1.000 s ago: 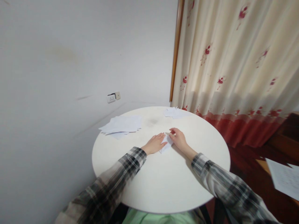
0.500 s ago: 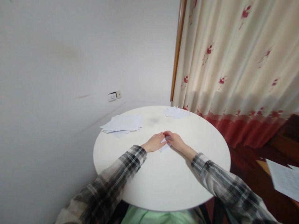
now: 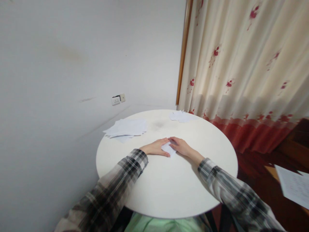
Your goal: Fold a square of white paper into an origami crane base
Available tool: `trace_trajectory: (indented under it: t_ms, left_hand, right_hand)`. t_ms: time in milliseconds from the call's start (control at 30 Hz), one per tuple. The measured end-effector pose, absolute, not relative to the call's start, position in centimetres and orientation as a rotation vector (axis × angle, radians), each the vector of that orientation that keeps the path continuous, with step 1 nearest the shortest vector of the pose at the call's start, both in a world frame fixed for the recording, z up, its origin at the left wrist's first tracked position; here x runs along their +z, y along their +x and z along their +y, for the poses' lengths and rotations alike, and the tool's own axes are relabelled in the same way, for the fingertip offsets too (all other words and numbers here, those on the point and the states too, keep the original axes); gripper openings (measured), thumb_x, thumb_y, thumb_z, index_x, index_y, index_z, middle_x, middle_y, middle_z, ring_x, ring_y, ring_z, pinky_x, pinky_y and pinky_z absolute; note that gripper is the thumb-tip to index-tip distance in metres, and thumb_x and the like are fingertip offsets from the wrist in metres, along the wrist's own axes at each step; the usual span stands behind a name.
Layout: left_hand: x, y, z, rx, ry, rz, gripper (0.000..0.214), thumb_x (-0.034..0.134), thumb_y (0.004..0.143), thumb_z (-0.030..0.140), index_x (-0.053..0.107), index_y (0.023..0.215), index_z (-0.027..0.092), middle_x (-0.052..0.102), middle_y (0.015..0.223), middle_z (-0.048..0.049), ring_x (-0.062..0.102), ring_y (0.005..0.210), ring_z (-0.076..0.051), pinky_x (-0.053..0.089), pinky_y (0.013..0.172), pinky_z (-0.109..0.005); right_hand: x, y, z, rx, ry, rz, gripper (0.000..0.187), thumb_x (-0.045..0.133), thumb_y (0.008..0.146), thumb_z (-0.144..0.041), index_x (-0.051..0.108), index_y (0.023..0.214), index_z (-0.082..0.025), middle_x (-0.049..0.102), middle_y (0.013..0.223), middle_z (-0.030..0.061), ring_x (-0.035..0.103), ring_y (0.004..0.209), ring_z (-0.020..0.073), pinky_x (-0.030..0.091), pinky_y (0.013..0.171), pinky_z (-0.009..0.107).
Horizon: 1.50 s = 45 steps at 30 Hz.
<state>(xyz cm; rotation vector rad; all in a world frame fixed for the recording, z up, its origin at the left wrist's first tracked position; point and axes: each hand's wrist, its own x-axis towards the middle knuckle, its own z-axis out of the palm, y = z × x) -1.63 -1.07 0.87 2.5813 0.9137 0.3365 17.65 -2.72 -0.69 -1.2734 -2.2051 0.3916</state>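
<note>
"White paper [image 3: 167,148], a small piece: where is it?"

"On the table [image 3: 173,190], around its middle, between the two hands."

"And the left hand [image 3: 156,147]?"

"Spread, thumb well apart from the fingers, with the paper showing in the gap between them. It touches the paper's left side and grips nothing."

"What of the right hand [image 3: 180,146]?"

"Curled over the right side, fingertips at the far edge, close to the left fingers. I can't tell whether it pinches the paper or only rests there; the fingers hide that."

"Sleeves?"

"Plaid, in black, grey and white, down to both wrists."

"What else lies on the table?"

"A stack [image 3: 127,127] of loose white sheets toward the far left, edges uneven. Some scraps [image 3: 181,116] sit by the far rim, right of centre. Between those two is a grey smudge [image 3: 158,124]."

"Beyond the rim?"

"A pale wall [image 3: 60,80] with a socket [image 3: 116,101] low on it, then a cream curtain [image 3: 241,64] with red flowers and a red hem. At far right, well apart from the table, lies a sheet [image 3: 294,187] with faint marks."
</note>
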Motion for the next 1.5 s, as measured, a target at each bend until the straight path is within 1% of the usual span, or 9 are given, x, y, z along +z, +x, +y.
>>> trace_trajectory:
  t_ms: [333,467,667,833,900,1000,1100,1233,1500]
  left_hand:
    - [0.5,-1.7,-0.8,0.369,2.562,0.900,0.088,0.065,0.058,0.056,0.036,0.130,0.014,0.031,0.137,-0.0158,0.028,0.127,-0.026,0.019,0.105,-0.037]
    - [0.9,-1.6,-0.9,0.496,2.584,0.822,0.065,0.062,0.068,0.049,0.047,0.123,0.020,0.042,0.132,-0.0095,0.035,0.124,-0.022,0.022,0.104,-0.034]
    - [2.1,-1.4,-1.8,0.724,2.553,0.937,0.044,0.063,0.068,0.044,0.061,0.107,0.023,0.057,0.118,-0.0041,0.047,0.113,-0.020,0.029,0.100,-0.030]
    - [1.7,-1.3,-1.6,0.795,2.439,0.980,0.026,0.046,0.081,0.027,0.064,0.100,0.024,0.064,0.105,-0.0002,0.056,0.099,-0.017,0.037,0.091,-0.027]
    - [1.5,-1.3,-1.3,0.839,2.431,1.006,0.027,0.044,0.082,0.025,0.064,0.099,0.023,0.065,0.103,-0.0004,0.057,0.097,-0.017,0.038,0.089,-0.027]
    - [1.3,-1.3,-1.1,0.894,2.458,1.047,0.029,0.041,0.084,0.026,0.063,0.101,0.021,0.065,0.102,-0.0020,0.058,0.094,-0.018,0.040,0.086,-0.026]
    - [1.3,-1.3,-1.1,0.917,2.479,1.070,0.029,0.039,0.085,0.026,0.062,0.102,0.021,0.065,0.101,-0.0019,0.059,0.091,-0.017,0.041,0.084,-0.026]
    - [1.2,-1.3,-1.2,0.983,2.483,1.109,0.029,0.040,0.084,0.024,0.060,0.105,0.023,0.063,0.105,-0.0007,0.057,0.096,-0.017,0.040,0.086,-0.026]
    - [2.0,-1.0,-2.0,1.449,2.602,1.084,0.020,0.042,0.084,0.022,0.057,0.096,0.017,0.062,0.093,-0.0062,0.055,0.091,-0.017,0.042,0.083,-0.030]
  right_hand:
    - [-0.7,17.7,-2.7,0.404,-1.215,-2.199,0.037,0.050,0.079,-0.025,0.051,0.115,-0.016,0.058,0.113,0.0099,0.054,0.101,0.0196,0.039,0.088,0.032]
    - [-0.5,17.8,-2.8,0.470,-1.197,-2.156,0.036,0.050,0.079,-0.030,0.053,0.112,-0.016,0.060,0.110,0.0088,0.056,0.096,0.0181,0.040,0.086,0.031]
    - [-0.5,17.6,-2.6,0.754,-1.103,-1.909,0.043,0.036,0.084,-0.049,0.060,0.096,-0.016,0.064,0.095,0.0059,0.056,0.085,0.0156,0.042,0.079,0.029]
    - [-0.7,17.7,-2.2,0.938,-1.086,-1.745,0.056,0.023,0.085,-0.056,0.060,0.101,-0.016,0.060,0.110,0.0096,0.055,0.098,0.0170,0.039,0.089,0.033]
    - [-0.5,17.8,-2.5,0.908,-1.090,-1.808,0.053,0.027,0.085,-0.054,0.057,0.108,-0.017,0.056,0.117,0.0089,0.051,0.106,0.0172,0.036,0.093,0.034]
    - [0.0,17.8,-3.1,0.774,-1.153,-1.943,0.051,0.050,0.076,-0.049,0.051,0.117,-0.018,0.054,0.120,0.0088,0.049,0.109,0.0192,0.035,0.094,0.034]
    - [0.1,17.8,-3.3,0.613,-1.193,-2.043,0.055,0.063,0.068,-0.033,0.050,0.119,-0.018,0.056,0.118,0.0083,0.052,0.104,0.0205,0.037,0.092,0.033]
    - [-0.2,17.8,-2.9,0.485,-1.187,-2.157,0.035,0.046,0.077,-0.015,0.058,0.110,-0.019,0.065,0.099,0.0039,0.059,0.086,0.0172,0.042,0.080,0.028]
    - [-0.9,18.1,-2.1,0.335,-1.341,-2.097,0.036,0.039,0.077,-0.012,0.063,0.102,-0.020,0.068,0.086,0.0027,0.059,0.073,0.0158,0.040,0.069,0.023]
